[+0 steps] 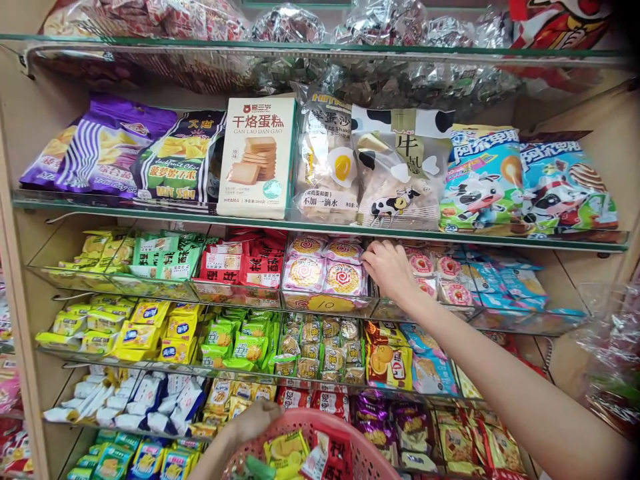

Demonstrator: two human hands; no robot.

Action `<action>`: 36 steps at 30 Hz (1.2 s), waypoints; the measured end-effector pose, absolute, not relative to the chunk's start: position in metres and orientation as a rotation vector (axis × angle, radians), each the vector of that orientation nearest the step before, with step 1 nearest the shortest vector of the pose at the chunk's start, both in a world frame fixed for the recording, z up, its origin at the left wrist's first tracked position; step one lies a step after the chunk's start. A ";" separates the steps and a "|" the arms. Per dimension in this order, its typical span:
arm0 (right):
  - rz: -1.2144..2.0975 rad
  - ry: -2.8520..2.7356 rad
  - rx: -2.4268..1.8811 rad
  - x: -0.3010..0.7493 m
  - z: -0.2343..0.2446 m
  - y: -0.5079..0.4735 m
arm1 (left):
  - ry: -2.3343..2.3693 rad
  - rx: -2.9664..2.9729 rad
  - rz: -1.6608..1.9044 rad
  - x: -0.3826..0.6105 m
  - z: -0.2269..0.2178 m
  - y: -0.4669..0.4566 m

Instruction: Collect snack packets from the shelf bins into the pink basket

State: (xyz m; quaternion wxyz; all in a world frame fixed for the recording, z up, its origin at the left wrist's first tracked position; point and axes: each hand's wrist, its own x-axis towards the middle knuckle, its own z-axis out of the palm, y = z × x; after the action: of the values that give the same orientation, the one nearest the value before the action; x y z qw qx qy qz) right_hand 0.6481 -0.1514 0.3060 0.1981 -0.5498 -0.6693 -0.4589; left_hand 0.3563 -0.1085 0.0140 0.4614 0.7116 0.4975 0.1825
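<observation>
My right hand [391,268] reaches into a clear bin on the second shelf. Its fingers are curled at the right edge of several pink-and-white snack packets [346,276] with round printed designs. The fingertips are partly hidden, so what they grip is not clear. Pink packets with strawberry pictures [450,267] lie to the right of this hand. My left hand [257,420] is closed on the rim of a pink plastic basket [367,448] at the bottom. Inside the basket are a yellow packet [286,452], a red-and-white packet [336,460] and something green.
A glass shelf [320,227] with large snack bags and a cake box [257,157] runs just above my right hand. Clear dividers split the lower shelves into bins of small packets. A price tag reading 10 [325,304] is on the bin front. Plastic-wrapped goods [610,360] stand at right.
</observation>
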 end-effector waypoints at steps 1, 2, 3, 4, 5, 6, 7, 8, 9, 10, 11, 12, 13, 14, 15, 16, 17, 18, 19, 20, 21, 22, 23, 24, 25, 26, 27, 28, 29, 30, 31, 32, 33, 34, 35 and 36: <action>-1.273 -1.859 -1.536 0.648 0.307 -0.150 | 1.207 1.745 0.450 0.357 0.015 -0.108; -1.264 -1.841 -1.532 0.647 0.307 -0.148 | 1.183 1.733 0.454 0.358 0.016 -0.109; -1.256 -1.820 -1.524 0.647 0.308 -0.147 | 1.156 1.722 0.455 0.359 0.018 -0.109; -1.247 -1.797 -1.514 0.646 0.308 -0.145 | 1.133 1.715 0.456 0.360 0.019 -0.109; -1.236 -1.774 -1.500 0.646 0.308 -0.144 | 1.116 1.710 0.457 0.361 0.021 -0.110; -1.220 -1.752 -1.484 0.645 0.309 -0.143 | 1.105 1.707 0.459 0.361 0.022 -0.110; -1.202 -1.733 -1.467 0.644 0.309 -0.142 | 1.103 1.703 0.457 0.361 0.023 -0.111; -1.181 -1.717 -1.452 0.644 0.309 -0.141 | 1.105 1.701 0.454 0.361 0.023 -0.111; -1.161 -1.704 -1.440 0.643 0.308 -0.141 | 1.108 1.702 0.451 0.361 0.024 -0.111; -1.144 -1.695 -1.430 0.642 0.308 -0.141 | 1.113 1.705 0.451 0.360 0.024 -0.112; -1.133 -1.691 -1.423 0.641 0.308 -0.141 | 1.120 1.712 0.449 0.360 0.024 -0.112; -1.131 -1.692 -1.416 0.639 0.308 -0.141 | 1.130 1.717 0.452 0.360 0.024 -0.113; -1.136 -1.697 -1.406 0.638 0.307 -0.142 | 1.140 1.719 0.456 0.359 0.025 -0.114; -1.149 -1.704 -1.392 0.637 0.307 -0.143 | 1.146 1.719 0.461 0.359 0.025 -0.115; -1.167 -1.713 -1.376 0.636 0.307 -0.144 | 1.151 1.716 0.462 0.359 0.025 -0.115; -1.190 -1.720 -1.358 0.635 0.306 -0.144 | 1.152 1.716 0.459 0.359 0.025 -0.116; -1.216 -1.726 -1.341 0.634 0.306 -0.145 | 1.153 1.718 0.455 0.359 0.025 -0.116; -1.244 -1.731 -1.323 0.632 0.305 -0.145 | 1.150 1.719 0.447 0.358 0.024 -0.116; -1.272 -1.739 -1.303 0.631 0.304 -0.146 | 1.146 1.719 0.439 0.358 0.024 -0.116; -1.299 -1.751 -1.278 0.629 0.303 -0.146 | 1.143 1.717 0.435 0.357 0.023 -0.115; -1.322 -1.768 -1.247 0.627 0.301 -0.146 | 1.143 1.716 0.437 0.357 0.022 -0.115; -1.341 -1.793 -1.206 0.625 0.299 -0.146 | 1.146 1.719 0.440 0.356 0.022 -0.115; -1.355 -1.819 -1.160 0.623 0.296 -0.146 | 1.151 1.727 0.443 0.356 0.022 -0.115; -1.364 -1.842 -1.114 0.621 0.294 -0.145 | 1.160 1.737 0.442 0.355 0.021 -0.115; -1.368 -1.861 -1.071 0.619 0.291 -0.144 | 1.174 1.743 0.439 0.354 0.020 -0.115; -1.368 -1.875 -1.038 0.618 0.289 -0.143 | 1.188 1.744 0.431 0.353 0.020 -0.115; -1.360 -1.885 -1.018 0.617 0.287 -0.141 | 1.203 1.741 0.425 0.352 0.019 -0.115; -1.347 -1.890 -1.011 0.617 0.285 -0.140 | 1.221 1.736 0.423 0.351 0.018 -0.115; -1.329 -1.893 -1.013 0.617 0.283 -0.138 | 1.239 1.732 0.425 0.351 0.017 -0.115; -1.311 -1.893 -1.020 0.617 0.282 -0.137 | 1.253 1.732 0.427 0.350 0.016 -0.115; -1.296 -1.890 -1.028 0.617 0.282 -0.136 | 1.258 1.735 0.430 0.350 0.016 -0.115; -1.287 -1.885 -1.041 0.616 0.282 -0.134 | 1.254 1.741 0.432 0.350 0.016 -0.116; -1.286 -1.879 -1.058 0.616 0.282 -0.133 | 1.244 1.746 0.436 0.349 0.016 -0.116; -1.289 -1.868 -1.080 0.614 0.283 -0.132 | 1.230 1.748 0.438 0.349 0.016 -0.116; -1.294 -1.853 -1.108 0.612 0.284 -0.131 | 1.221 1.748 0.441 0.349 0.017 -0.117; -1.299 -1.834 -1.140 0.610 0.286 -0.129 | 1.220 1.746 0.443 0.349 0.017 -0.117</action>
State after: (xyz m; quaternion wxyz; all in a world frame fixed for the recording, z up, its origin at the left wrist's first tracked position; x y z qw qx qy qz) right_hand 0.6101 -0.1295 0.2856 0.3058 -0.4307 -0.6929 -0.4907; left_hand 0.3492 -0.1170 0.0170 0.4643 0.7109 0.4966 0.1802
